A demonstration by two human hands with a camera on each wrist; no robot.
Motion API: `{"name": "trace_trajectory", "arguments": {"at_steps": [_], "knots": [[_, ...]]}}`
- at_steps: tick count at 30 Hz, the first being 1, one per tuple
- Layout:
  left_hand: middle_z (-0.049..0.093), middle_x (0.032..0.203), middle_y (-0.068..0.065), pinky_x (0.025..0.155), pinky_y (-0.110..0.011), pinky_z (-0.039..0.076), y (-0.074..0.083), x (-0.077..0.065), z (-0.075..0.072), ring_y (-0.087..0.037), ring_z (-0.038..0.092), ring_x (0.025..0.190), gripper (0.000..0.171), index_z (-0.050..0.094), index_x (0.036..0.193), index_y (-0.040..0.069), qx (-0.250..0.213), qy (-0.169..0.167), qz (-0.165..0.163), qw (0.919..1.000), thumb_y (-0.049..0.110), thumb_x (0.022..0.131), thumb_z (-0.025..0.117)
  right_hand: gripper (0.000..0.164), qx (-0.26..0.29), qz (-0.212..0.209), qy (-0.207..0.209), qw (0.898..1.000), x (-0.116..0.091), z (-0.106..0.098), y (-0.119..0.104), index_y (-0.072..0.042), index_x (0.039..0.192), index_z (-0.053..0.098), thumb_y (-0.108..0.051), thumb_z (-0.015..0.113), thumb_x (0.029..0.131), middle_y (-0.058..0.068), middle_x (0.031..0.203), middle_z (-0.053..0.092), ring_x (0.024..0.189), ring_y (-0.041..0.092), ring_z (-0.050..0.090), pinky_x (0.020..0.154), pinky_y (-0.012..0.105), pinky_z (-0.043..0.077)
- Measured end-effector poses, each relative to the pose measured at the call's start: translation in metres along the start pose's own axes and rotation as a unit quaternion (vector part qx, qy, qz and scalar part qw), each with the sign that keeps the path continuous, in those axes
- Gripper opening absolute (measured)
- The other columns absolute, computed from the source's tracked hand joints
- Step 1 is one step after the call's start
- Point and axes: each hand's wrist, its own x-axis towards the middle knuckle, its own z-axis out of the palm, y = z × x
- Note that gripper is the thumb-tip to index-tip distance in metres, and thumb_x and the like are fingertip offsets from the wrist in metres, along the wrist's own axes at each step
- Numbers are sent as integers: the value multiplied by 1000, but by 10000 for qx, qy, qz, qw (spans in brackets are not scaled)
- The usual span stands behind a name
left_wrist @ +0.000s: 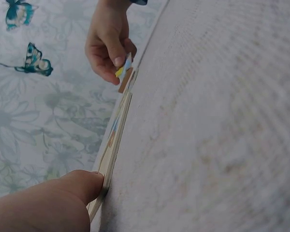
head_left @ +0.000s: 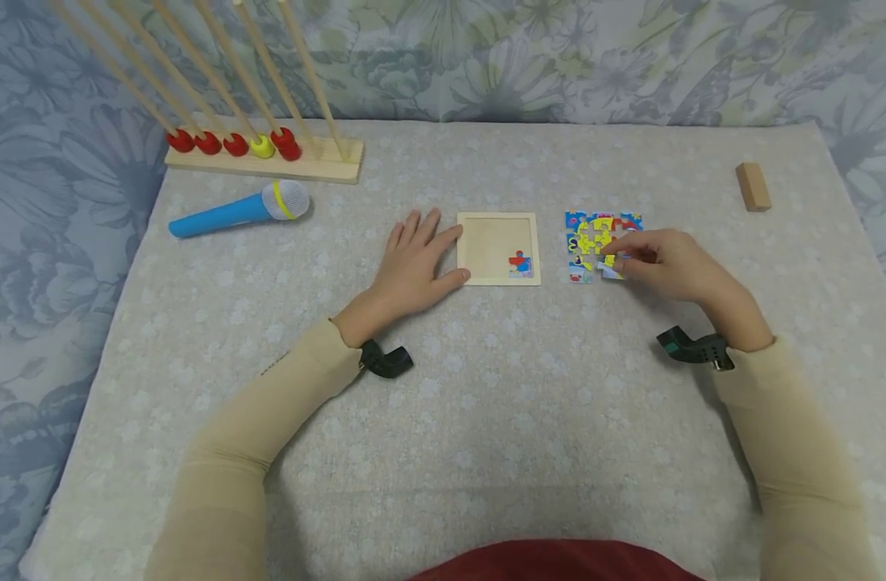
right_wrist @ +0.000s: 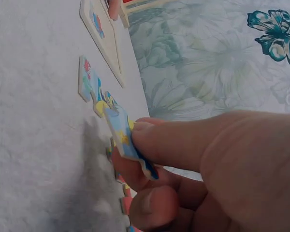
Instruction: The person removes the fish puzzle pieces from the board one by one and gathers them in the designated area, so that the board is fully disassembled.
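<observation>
Thumb and fingers of my right hand (head_left: 671, 262) pinch a puzzle piece (right_wrist: 123, 133), pale blue with a yellow star, tilted above the table. Just beyond it lie the other colourful puzzle pieces (head_left: 578, 242), set close together in a rough square; my fingers hide some of them. To their left is a shallow wooden puzzle tray (head_left: 486, 281). A red and blue puzzle piece (head_left: 520, 264) lies in the tray's near right corner. My left hand (head_left: 410, 266) rests with spread, straight fingers at the tray's left side, its thumb and forefinger touching the frame.
A wooden abacus stand (head_left: 327, 167) with upright rods and several red and yellow beads is at the back left. In front of it lies a blue toy microphone (head_left: 228, 216). At the back right sits a small wooden block (head_left: 754, 187). Flowered cloth hangs behind the table.
</observation>
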Motion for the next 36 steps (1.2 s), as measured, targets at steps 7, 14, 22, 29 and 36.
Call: {"name": "trace_trajectory", "arguments": {"at_steps": [7, 14, 22, 29, 36], "knots": [[16, 171, -19, 126, -62, 2, 0, 0, 1, -42, 3, 160, 73, 38, 158, 18, 1, 14, 6, 10000, 51, 97, 58, 24, -68, 54, -212, 9997, 3, 7, 0, -4, 119, 74, -7, 67, 96, 8, 86, 64, 73, 16, 45, 60, 24, 36], [16, 171, -19, 126, -62, 2, 2, 0, 0, -42, 3, 160, 72, 38, 158, 17, -4, -18, -6, 10000, 50, 97, 58, 26, -134, 145, -251, 9995, 4, 10, 1, -3, 121, 73, -9, 68, 96, 14, 98, 71, 79, 20, 48, 62, 23, 38], [17, 171, -19, 126, -62, 2, 2, 0, -1, -42, 3, 160, 72, 39, 158, 17, 0, -17, -24, 10000, 50, 97, 59, 25, -112, 22, -206, 9997, 3, 9, 0, -4, 121, 74, -6, 67, 96, 14, 100, 71, 79, 18, 48, 64, 23, 39], [17, 171, -19, 126, -62, 2, 2, 0, -1, -42, 3, 160, 72, 38, 158, 17, -14, -31, -25, 10000, 49, 98, 59, 24, -144, -60, -146, 9998, 4, 10, 2, -4, 119, 74, -7, 67, 96, 13, 97, 70, 77, 16, 47, 64, 23, 38], [17, 171, -19, 126, -62, 2, 2, 0, -1, -42, 3, 160, 72, 38, 159, 17, -9, -22, -16, 10000, 49, 98, 58, 20, -426, 64, 275, 9987, 3, 11, 2, -2, 107, 67, -13, 75, 91, 8, 79, 58, 69, 16, 46, 61, 26, 34]]}}
